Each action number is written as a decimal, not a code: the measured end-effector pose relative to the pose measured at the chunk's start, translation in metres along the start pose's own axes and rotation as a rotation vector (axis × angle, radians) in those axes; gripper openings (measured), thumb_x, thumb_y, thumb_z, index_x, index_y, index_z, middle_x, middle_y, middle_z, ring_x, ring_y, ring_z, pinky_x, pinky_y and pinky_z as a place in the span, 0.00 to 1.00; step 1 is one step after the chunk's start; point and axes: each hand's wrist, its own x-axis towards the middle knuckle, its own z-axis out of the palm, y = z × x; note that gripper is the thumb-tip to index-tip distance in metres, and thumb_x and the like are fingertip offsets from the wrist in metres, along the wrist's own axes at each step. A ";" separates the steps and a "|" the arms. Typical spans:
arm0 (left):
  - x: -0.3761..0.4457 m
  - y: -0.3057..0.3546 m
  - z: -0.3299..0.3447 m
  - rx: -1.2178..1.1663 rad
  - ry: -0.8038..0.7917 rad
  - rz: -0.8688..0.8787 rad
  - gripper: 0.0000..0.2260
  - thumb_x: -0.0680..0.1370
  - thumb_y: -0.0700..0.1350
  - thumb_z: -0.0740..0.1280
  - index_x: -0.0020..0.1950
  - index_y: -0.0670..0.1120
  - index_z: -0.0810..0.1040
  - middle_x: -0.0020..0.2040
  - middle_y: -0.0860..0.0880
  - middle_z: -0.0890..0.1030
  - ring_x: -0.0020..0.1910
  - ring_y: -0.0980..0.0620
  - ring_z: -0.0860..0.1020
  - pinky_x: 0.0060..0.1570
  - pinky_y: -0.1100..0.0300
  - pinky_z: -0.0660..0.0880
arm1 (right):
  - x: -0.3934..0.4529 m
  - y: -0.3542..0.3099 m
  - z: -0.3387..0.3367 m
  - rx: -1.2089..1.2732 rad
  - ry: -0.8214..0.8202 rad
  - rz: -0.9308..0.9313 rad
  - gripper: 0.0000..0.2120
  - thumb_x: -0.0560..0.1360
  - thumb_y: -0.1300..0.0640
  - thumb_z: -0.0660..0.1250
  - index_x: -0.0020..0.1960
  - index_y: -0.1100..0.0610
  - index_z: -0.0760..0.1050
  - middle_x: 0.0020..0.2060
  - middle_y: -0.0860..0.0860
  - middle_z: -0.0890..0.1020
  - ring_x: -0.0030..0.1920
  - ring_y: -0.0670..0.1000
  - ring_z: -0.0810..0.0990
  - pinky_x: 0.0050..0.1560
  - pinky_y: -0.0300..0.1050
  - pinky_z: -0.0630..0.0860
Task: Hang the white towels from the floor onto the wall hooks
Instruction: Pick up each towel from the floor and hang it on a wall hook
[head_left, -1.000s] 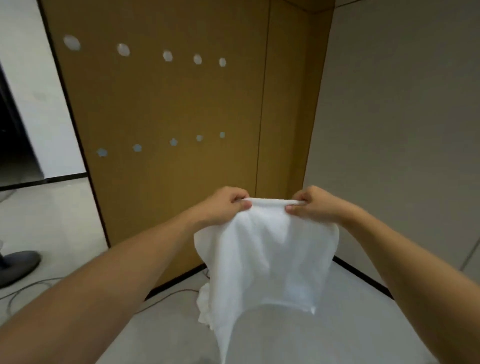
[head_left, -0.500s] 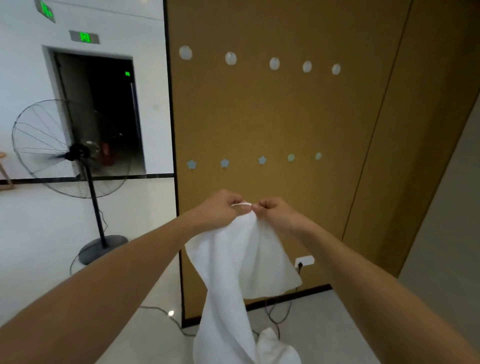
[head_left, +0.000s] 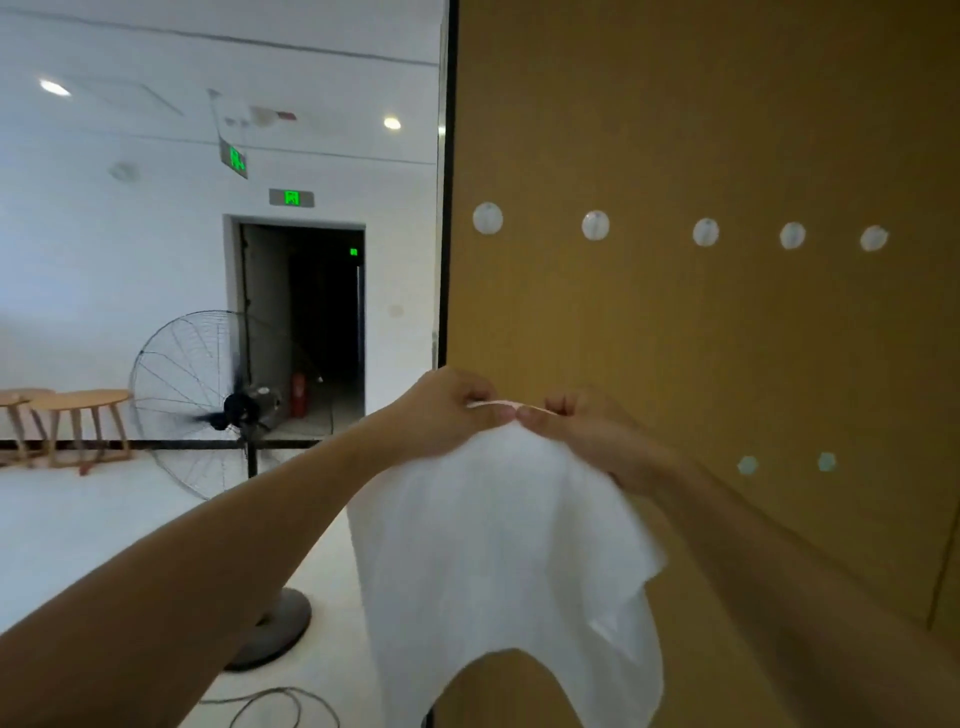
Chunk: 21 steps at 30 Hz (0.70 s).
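A white towel (head_left: 498, 545) hangs in front of me from its small loop (head_left: 501, 404). My left hand (head_left: 447, 410) pinches the loop's left end and my right hand (head_left: 587, 436) pinches its right end, fingertips almost touching. Behind the hands stands a brown wall panel (head_left: 701, 338). A row of round white hooks runs across it above my hands; the nearest hook (head_left: 487, 218) is at the panel's left end, and another hook (head_left: 595, 225) sits beside it. Two small pale hooks of a lower row (head_left: 747, 465) show to the right of my right hand.
A large black standing fan (head_left: 228, 410) stands on the white floor to the left, its round base (head_left: 270, 629) and a loose cable (head_left: 270, 706) near my left arm. Wooden stools (head_left: 78, 421) and a dark doorway (head_left: 306, 322) lie farther back left.
The view has swung up and to the left, so the hooks sit higher and closer. My hands came together from holding the towel's edge apart to pinching its loop, and have lifted the towel.
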 end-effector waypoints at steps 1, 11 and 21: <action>0.014 -0.008 -0.005 0.018 0.019 -0.007 0.14 0.77 0.57 0.68 0.39 0.49 0.81 0.37 0.53 0.81 0.38 0.56 0.79 0.40 0.58 0.76 | 0.019 0.001 -0.005 -0.059 -0.006 -0.025 0.13 0.79 0.50 0.68 0.39 0.57 0.76 0.31 0.50 0.75 0.30 0.47 0.71 0.29 0.39 0.66; 0.165 -0.080 -0.024 0.156 0.310 -0.084 0.14 0.76 0.56 0.70 0.32 0.52 0.79 0.30 0.56 0.78 0.32 0.63 0.76 0.30 0.74 0.66 | 0.223 0.030 -0.049 -0.264 0.116 -0.247 0.15 0.81 0.51 0.62 0.36 0.51 0.73 0.32 0.45 0.74 0.34 0.46 0.72 0.35 0.41 0.66; 0.300 -0.076 -0.085 0.465 0.943 0.109 0.05 0.76 0.54 0.68 0.46 0.54 0.79 0.38 0.57 0.79 0.40 0.56 0.76 0.46 0.62 0.67 | 0.372 -0.048 -0.107 -0.646 0.682 -0.724 0.11 0.79 0.45 0.62 0.46 0.50 0.78 0.37 0.45 0.80 0.37 0.48 0.76 0.36 0.45 0.69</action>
